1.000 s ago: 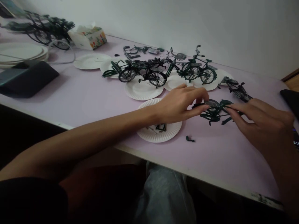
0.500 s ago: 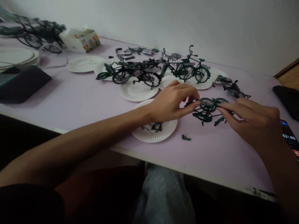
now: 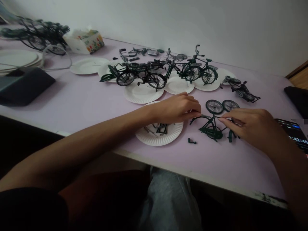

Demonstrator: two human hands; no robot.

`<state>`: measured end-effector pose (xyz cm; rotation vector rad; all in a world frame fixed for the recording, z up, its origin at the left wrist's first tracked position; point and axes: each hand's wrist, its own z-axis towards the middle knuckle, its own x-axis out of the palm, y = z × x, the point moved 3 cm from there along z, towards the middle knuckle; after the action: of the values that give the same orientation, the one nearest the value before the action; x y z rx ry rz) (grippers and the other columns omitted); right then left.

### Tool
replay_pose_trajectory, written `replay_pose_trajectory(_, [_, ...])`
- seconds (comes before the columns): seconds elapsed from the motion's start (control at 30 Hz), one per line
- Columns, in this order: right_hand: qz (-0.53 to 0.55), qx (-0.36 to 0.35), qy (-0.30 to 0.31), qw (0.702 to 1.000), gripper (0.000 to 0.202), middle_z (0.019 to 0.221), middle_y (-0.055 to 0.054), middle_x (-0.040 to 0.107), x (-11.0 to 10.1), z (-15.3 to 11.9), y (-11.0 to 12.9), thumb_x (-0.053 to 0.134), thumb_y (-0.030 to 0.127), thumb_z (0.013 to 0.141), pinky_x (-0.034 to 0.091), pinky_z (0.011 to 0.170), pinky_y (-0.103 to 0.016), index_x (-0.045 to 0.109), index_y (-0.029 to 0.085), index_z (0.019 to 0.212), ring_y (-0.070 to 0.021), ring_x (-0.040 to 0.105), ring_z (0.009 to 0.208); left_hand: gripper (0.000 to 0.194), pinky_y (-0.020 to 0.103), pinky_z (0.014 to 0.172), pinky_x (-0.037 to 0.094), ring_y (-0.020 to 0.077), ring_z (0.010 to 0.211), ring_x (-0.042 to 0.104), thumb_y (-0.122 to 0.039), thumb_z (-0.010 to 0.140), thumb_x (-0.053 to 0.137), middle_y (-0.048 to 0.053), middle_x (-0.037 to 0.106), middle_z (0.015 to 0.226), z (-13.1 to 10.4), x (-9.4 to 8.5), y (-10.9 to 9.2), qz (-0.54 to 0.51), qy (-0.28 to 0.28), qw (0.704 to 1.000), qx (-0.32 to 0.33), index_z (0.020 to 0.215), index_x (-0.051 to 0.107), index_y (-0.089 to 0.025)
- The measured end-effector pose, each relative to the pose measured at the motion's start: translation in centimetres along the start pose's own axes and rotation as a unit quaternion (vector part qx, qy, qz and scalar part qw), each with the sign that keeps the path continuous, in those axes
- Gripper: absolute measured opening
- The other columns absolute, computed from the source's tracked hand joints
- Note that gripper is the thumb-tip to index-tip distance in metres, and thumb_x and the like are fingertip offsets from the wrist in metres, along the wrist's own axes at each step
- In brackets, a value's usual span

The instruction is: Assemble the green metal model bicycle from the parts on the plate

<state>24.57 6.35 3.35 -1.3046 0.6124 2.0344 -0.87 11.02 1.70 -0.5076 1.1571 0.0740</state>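
Note:
A dark green model bicycle frame (image 3: 211, 131) is held a little above the pink table. My left hand (image 3: 186, 107) pinches its rear end, by the rack and fender. The fingers of my right hand (image 3: 245, 123) are closed on the frame's upper bar. Two loose spoked wheels (image 3: 214, 106) lie just behind the frame, the right one partly covered by my right hand. A small dark green part (image 3: 192, 141) rests on the table in front. Beneath my left forearm is a white paper plate (image 3: 156, 140) with small dark and silver parts.
Assembled model bicycles (image 3: 141, 75) stand at the back among several paper plates (image 3: 89, 66). Another dark model (image 3: 243, 91) lies at the back right. A phone (image 3: 292, 131) is at the right edge. A tissue box (image 3: 84, 41) and a dark block (image 3: 26, 85) sit left.
The frame has turned so that its side faces me and has come slightly nearer. Both wheels behind it show more clearly. My left hand has moved slightly left.

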Motion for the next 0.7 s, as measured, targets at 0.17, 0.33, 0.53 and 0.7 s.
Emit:
replay_pose_trajectory(0.17, [-0.023, -0.027, 0.002, 0.999, 0.018, 0.090, 0.000, 0.084, 0.3, 0.2, 0.0, 0.069, 0.038, 0.103, 0.057, 0.064, -0.035, 0.079, 0.026, 0.095, -0.0207, 0.078, 0.071, 0.029, 0.036, 0.095, 0.046, 0.0214, 0.099, 0.070, -0.028, 0.112, 0.048, 0.010, 0.078, 0.106, 0.0, 0.2, 0.1, 0.070, 0.017, 0.997, 0.021, 0.106, 0.075, -0.018])
replay_pose_trajectory(0.33, [-0.024, -0.011, 0.012, 1.000, 0.022, 0.077, 0.001, 0.079, 0.4, 0.3, -0.3, 0.068, 0.040, 0.104, 0.050, 0.053, -0.031, 0.079, 0.026, 0.091, -0.0159, 0.069, 0.057, 0.030, 0.036, 0.094, 0.046, 0.0214, 0.098, 0.069, -0.026, 0.111, 0.048, 0.010, 0.078, 0.105, 0.0, 0.1, 0.0, 0.099, 0.013, 0.995, 0.021, 0.104, 0.076, -0.017])
replay_pose_trajectory(0.53, [-0.005, 0.012, 0.045, 0.999, 0.020, 0.065, 0.004, 0.070, 0.8, 0.1, -1.0, 0.070, 0.042, 0.102, 0.041, 0.047, -0.028, 0.079, 0.028, 0.091, -0.0118, 0.054, 0.045, 0.033, 0.037, 0.094, 0.045, 0.0215, 0.096, 0.068, -0.025, 0.112, 0.045, 0.011, 0.078, 0.105, -0.1, -0.2, 0.1, 0.126, 0.010, 0.992, 0.018, 0.102, 0.075, -0.016])
replay_pose_trajectory(0.7, [-0.005, 0.025, 0.035, 0.999, 0.023, 0.066, 0.004, 0.069, 1.0, -0.1, -0.9, 0.069, 0.045, 0.103, 0.040, 0.048, -0.027, 0.077, 0.028, 0.091, -0.0114, 0.053, 0.046, 0.034, 0.037, 0.093, 0.045, 0.0210, 0.094, 0.068, -0.025, 0.113, 0.043, 0.010, 0.077, 0.103, 0.0, -0.2, 0.0, 0.129, 0.006, 0.991, 0.023, 0.102, 0.074, -0.017])
